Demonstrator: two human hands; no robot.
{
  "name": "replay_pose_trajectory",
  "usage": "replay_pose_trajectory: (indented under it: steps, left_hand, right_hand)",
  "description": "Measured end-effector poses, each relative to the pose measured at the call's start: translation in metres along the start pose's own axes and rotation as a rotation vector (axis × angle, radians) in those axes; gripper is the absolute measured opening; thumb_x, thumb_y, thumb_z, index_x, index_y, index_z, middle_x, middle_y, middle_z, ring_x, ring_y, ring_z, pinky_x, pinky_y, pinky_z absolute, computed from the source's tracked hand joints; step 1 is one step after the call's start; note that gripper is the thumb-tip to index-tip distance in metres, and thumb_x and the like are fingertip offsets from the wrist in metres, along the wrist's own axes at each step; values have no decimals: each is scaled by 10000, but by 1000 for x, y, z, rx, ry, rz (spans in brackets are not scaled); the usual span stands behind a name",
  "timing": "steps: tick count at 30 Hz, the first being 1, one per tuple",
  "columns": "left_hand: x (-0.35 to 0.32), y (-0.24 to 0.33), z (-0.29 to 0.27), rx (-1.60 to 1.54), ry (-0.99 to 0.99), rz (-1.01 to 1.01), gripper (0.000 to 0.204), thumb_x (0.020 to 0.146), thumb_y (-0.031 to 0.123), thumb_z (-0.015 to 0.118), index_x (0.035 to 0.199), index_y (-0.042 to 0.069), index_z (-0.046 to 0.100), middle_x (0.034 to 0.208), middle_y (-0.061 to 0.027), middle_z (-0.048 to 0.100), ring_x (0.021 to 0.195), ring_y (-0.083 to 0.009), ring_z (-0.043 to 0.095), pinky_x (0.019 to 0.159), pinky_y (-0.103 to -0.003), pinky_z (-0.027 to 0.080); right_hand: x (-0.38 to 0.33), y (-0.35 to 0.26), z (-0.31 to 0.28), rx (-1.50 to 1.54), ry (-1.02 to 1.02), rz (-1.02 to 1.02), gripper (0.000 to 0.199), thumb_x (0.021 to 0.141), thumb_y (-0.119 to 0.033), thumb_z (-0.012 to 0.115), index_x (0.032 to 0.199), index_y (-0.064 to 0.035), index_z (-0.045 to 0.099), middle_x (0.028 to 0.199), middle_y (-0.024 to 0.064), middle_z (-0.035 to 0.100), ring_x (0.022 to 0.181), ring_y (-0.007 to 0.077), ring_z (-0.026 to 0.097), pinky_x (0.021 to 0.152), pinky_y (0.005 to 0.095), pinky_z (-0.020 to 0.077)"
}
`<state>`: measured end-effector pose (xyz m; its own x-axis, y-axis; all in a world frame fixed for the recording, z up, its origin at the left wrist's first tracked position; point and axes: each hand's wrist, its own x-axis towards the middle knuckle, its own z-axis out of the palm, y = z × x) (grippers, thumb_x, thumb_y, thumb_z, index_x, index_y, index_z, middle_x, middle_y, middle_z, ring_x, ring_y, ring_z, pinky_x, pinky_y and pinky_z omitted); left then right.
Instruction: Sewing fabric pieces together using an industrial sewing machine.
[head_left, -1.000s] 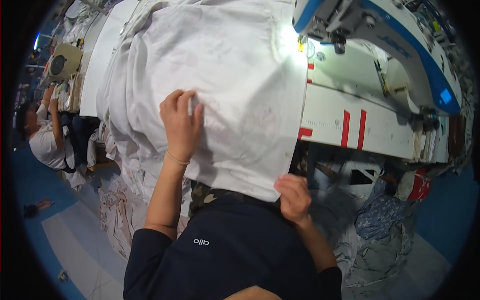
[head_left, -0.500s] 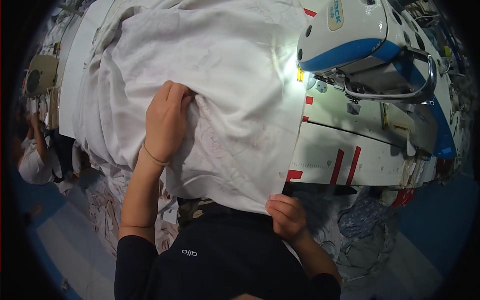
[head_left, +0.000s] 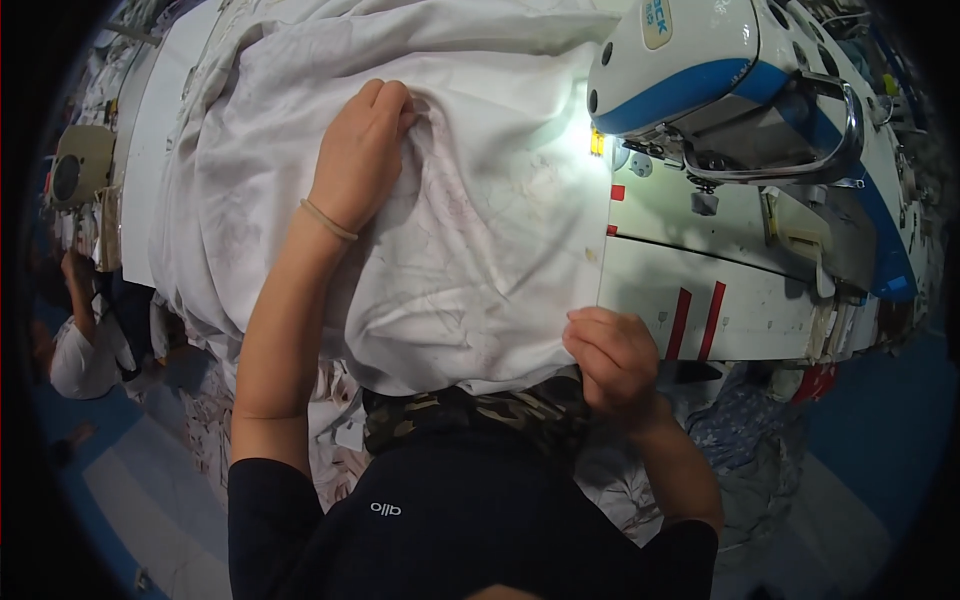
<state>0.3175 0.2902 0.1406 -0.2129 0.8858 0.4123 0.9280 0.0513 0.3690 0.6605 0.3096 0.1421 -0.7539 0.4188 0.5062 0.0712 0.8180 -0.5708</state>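
Note:
A large white cloth (head_left: pixel 470 230) with faint printed lines lies spread over the sewing table. My left hand (head_left: pixel 362 150) rests on top of it with fingers curled, bunching the fabric; a thin band sits on that wrist. My right hand (head_left: pixel 615 360) pinches the cloth's near right edge at the table's front. The white and blue sewing machine (head_left: pixel 720 80) stands at the upper right, its lamp (head_left: pixel 596 140) shining on the cloth's right edge beside the needle area.
The white table top (head_left: pixel 720 290) carries two red stripes right of the cloth. Piles of fabric (head_left: pixel 740 440) lie on the blue floor at lower right. Another person in a white top (head_left: pixel 75 350) sits at far left near a second machine (head_left: pixel 70 175).
The view has shifted, so the machine head now sits closer and more central. My left hand has slid further up the cloth; my right hand still holds the near edge.

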Motion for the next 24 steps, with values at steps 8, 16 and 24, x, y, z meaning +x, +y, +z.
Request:
replay_pose_trajectory:
  steps: [8,16,24]
  left_hand:
    - [32,-33,22,83,111,105,96,887,27,599,927,27,512,887,-151,579,817,-370,593,690,-441,481]
    - [60,-54,39,129,207,126,102,880,45,608,918,17,517,901,-157,591,833,-358,606,721,-449,498]
    - [52,-79,46,72,190,120,104,880,53,611,955,42,539,917,-154,604,883,-356,620,745,-447,508]
  right_hand:
    - [38,26,-1,-90,-49,-13,226,652,87,627,854,-5,670,950,85,678,908,266,677,724,364,495]
    - [63,52,-4,-172,-45,-48,229,718,109,641,892,-38,661,979,74,683,929,270,677,765,373,513]
    - [65,46,10,-236,-43,32,225,738,130,601,901,3,688,1032,117,689,966,287,675,826,375,523]
